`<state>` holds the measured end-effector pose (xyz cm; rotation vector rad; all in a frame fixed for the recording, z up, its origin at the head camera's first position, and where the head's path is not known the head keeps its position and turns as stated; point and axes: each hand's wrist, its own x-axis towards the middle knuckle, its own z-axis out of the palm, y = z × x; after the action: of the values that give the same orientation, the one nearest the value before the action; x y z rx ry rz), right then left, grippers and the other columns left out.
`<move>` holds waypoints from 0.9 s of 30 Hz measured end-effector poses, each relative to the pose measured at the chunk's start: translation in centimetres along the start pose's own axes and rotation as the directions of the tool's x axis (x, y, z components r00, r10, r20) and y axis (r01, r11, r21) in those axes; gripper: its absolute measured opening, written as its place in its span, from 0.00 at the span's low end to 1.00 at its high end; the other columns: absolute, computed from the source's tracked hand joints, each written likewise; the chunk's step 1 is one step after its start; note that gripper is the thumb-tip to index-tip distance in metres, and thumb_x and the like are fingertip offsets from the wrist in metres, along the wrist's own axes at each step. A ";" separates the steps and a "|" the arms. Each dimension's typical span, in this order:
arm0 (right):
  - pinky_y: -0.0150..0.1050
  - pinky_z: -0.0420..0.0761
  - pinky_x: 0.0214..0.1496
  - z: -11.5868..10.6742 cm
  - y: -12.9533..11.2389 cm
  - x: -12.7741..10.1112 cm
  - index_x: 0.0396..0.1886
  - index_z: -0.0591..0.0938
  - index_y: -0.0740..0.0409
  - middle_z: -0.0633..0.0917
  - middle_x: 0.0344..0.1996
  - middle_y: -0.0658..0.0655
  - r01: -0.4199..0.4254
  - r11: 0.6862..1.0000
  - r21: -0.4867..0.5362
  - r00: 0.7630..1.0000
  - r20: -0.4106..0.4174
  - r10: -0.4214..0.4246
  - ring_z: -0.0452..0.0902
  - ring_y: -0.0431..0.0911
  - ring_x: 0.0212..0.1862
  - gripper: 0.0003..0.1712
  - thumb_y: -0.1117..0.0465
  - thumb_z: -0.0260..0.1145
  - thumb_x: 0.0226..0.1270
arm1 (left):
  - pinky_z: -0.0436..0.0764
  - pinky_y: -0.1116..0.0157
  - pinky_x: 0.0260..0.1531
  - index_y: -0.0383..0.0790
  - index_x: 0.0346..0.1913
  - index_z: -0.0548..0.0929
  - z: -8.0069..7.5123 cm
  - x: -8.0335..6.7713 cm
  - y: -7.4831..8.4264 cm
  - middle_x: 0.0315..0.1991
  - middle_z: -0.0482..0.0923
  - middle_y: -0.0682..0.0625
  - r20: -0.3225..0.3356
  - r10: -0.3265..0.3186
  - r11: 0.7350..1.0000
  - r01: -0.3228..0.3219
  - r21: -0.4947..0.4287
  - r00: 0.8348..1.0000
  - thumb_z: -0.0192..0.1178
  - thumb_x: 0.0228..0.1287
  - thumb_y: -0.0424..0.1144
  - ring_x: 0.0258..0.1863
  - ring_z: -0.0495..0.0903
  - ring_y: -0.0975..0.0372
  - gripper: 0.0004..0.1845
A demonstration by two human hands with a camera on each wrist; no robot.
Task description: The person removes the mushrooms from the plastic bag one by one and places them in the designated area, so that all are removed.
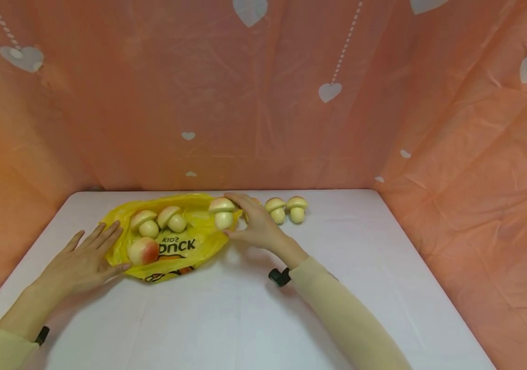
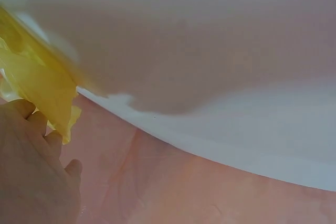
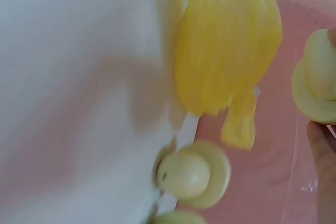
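Observation:
A yellow plastic bag [image 1: 185, 245] lies flat on the white table [image 1: 245, 318]. Two toy mushrooms [image 1: 145, 222] [image 1: 173, 218] and a peach [image 1: 143, 251] rest on it. My left hand [image 1: 83, 259] lies flat with straight fingers on the bag's left edge; the left wrist view shows the fingers [image 2: 31, 145] against the yellow bag [image 2: 39, 85]. My right hand [image 1: 254, 223] pinches a mushroom [image 1: 223, 211] at the bag's right end; the right wrist view shows that mushroom [image 3: 317, 77] at the frame's right edge, beside the bag [image 3: 226, 51].
Two more mushrooms [image 1: 276, 209] [image 1: 297, 208] stand on the table just right of my right hand; one mushroom [image 3: 191, 174] shows in the right wrist view. Orange heart-printed cloth walls [image 1: 263, 103] enclose the table at the back and both sides.

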<state>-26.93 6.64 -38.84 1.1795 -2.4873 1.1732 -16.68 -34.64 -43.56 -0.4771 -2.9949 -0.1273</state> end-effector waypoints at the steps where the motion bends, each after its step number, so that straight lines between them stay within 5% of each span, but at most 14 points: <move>1: 0.50 0.77 0.68 -0.3 0.3 -0.3 0.76 0.70 0.60 0.75 0.72 0.57 -0.007 1.000 0.011 1.000 -0.012 0.007 0.75 0.51 0.67 0.48 0.62 0.81 0.56 | 0.35 0.38 0.78 0.30 0.82 0.53 0.0 0.0 0.0 0.83 0.50 0.35 -0.008 0.001 1.000 -0.001 0.001 1.000 0.59 0.71 0.66 0.81 0.47 0.39 0.53; 11: 0.48 0.77 0.68 -3.7 3.6 -3.2 0.73 0.73 0.63 0.79 0.67 0.59 -0.001 0.999 -0.034 0.991 -0.137 -0.004 0.76 0.52 0.66 0.46 0.65 0.82 0.53 | 0.35 0.37 0.78 0.31 0.82 0.52 0.1 0.1 0.1 0.83 0.49 0.35 0.003 -0.003 1.000 0.003 -0.005 1.000 0.58 0.71 0.65 0.81 0.46 0.38 0.53; 18: 0.53 0.82 0.59 -6.3 5.5 -5.1 0.72 0.74 0.64 0.81 0.65 0.62 -0.037 0.998 -0.052 0.979 -0.204 0.026 0.79 0.55 0.59 0.46 0.68 0.81 0.51 | 0.30 0.40 0.78 0.31 0.83 0.51 0.3 -0.1 0.0 0.83 0.48 0.36 -0.004 -0.006 1.000 0.006 -0.005 1.000 0.58 0.71 0.65 0.82 0.45 0.39 0.54; 27: 0.52 0.79 0.68 -9.7 8.7 -7.4 0.71 0.73 0.68 0.80 0.61 0.65 -0.107 0.993 -0.059 0.967 -0.236 0.090 0.77 0.56 0.62 0.45 0.73 0.81 0.51 | 0.27 0.43 0.79 0.31 0.83 0.51 0.3 -0.2 -0.1 0.83 0.48 0.36 -0.009 0.002 1.000 -0.002 -0.001 1.000 0.59 0.71 0.65 0.82 0.44 0.39 0.53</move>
<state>-29.88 21.23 -40.52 0.8539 -2.4103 1.1616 -16.55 -34.73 -43.89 -0.4779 -2.9855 -0.1302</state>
